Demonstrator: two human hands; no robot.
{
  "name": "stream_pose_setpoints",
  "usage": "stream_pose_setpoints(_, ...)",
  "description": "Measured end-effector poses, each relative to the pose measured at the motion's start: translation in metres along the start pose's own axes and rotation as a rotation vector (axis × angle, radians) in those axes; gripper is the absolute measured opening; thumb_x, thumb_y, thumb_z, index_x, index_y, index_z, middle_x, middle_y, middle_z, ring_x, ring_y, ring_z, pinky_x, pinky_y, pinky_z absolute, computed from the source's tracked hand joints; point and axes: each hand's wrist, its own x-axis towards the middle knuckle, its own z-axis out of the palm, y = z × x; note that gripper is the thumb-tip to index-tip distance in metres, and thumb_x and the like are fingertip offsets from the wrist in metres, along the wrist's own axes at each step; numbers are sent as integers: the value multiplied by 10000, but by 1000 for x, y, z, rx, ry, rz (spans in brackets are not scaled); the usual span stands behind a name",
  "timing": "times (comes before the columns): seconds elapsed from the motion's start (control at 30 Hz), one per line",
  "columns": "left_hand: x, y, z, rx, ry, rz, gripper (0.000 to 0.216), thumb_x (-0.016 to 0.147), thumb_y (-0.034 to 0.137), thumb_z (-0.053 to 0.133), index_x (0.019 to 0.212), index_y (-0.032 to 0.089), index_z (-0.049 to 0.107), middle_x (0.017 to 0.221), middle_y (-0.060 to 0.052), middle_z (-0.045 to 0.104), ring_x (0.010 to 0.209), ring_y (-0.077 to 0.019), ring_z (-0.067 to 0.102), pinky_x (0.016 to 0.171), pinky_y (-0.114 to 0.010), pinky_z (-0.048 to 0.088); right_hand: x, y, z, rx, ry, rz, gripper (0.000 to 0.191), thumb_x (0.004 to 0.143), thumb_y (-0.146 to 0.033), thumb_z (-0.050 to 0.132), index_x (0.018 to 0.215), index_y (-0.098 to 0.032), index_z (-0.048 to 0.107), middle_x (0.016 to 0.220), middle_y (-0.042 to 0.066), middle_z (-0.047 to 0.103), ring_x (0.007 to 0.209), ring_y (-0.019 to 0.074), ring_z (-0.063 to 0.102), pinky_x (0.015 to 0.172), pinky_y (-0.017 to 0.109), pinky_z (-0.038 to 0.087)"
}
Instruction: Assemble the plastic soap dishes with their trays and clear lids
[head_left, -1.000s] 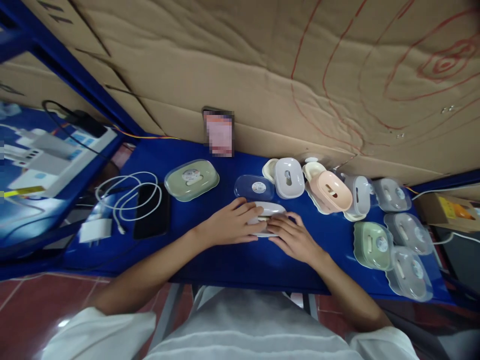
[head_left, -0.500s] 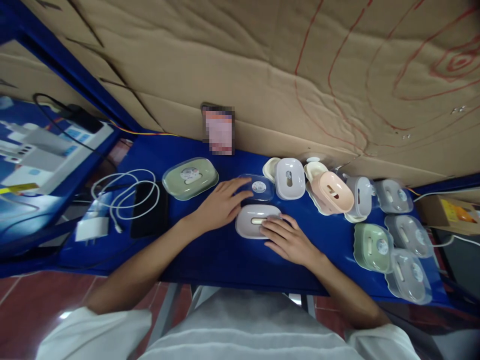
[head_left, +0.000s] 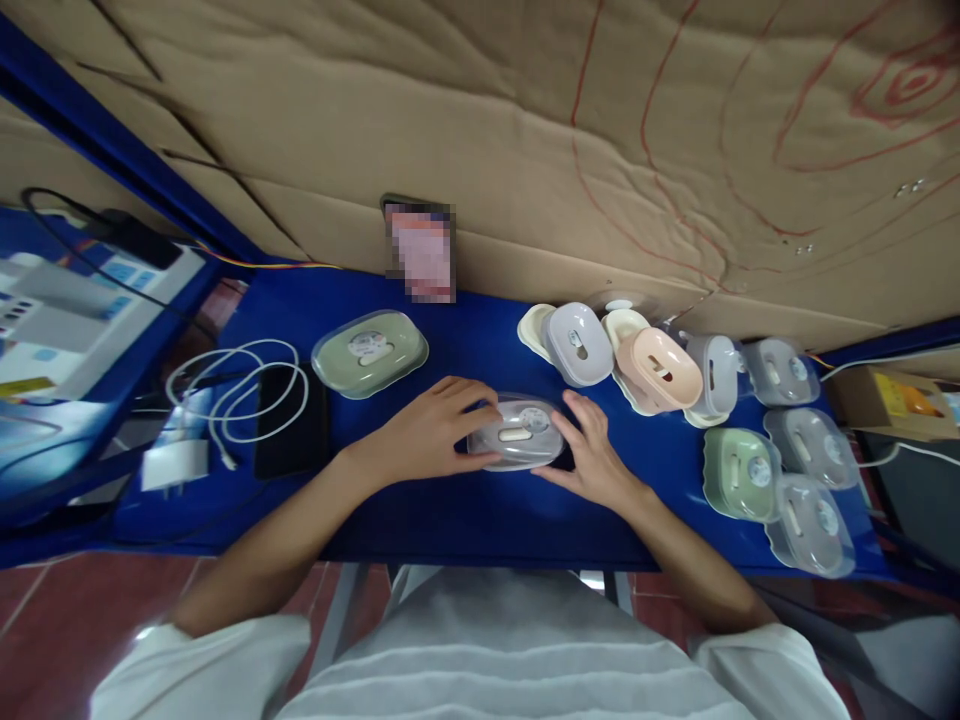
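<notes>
A pale grey oval box (head_left: 516,436) with a clear lid on top lies on the blue table (head_left: 465,510) in front of me. My left hand (head_left: 429,432) curls round its left end, fingers on the lid's edge. On the box's right end rests my right hand (head_left: 592,456), its fingers cupped against the side. Both forearms reach in from the bottom of the view.
A green lidded box (head_left: 370,352) sits to the left, beyond it a white cable (head_left: 240,392), a black phone (head_left: 291,425) and a white charger (head_left: 176,465). Several grey, pink (head_left: 660,368), green (head_left: 742,472) and clear boxes crowd the right. A cardboard wall (head_left: 525,150) stands behind.
My left hand reached to the clear lid behind the grey box and brought it over. The lid now sits on the grey box, with both hands at its ends.
</notes>
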Motion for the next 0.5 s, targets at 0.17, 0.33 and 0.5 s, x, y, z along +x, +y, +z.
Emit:
stream_pose_setpoints(0.17, 1, 15, -1, 77, -96, 19, 374, 954, 475, 808, 1147, 173, 702, 1218, -140, 698, 1112, -299, 647, 985, -435, 525, 5, 0, -4, 11, -199, -17, 727, 1032, -397, 746, 1694, -345, 451, 1761, 140, 418, 1652, 368, 372, 1300, 646, 396)
stream_pose_setpoints(0.33, 1, 18, 6, 144, -196, 33, 568, 916, 580, 839, 1263, 153, 691, 1237, -162, 721, 1078, -311, 668, 973, -438, 525, 5, 1, 0, 49, -164, -50, 715, 1058, -289, 700, 1714, -347, 422, 1777, 134, 390, 1662, 352, 356, 1299, 622, 425)
stream_pose_setpoints(0.5, 1, 25, 17, 134, -186, 71, 878, 852, 571, 908, 1575, 227, 548, 1688, -224, 484, 1524, -428, 501, 1248, -599, 397, 5, 0, 0, 121, -113, -86, 888, 1080, -237, 658, 1793, -359, 144, 1818, 144, 287, 1684, 325, 309, 1295, 568, 467)
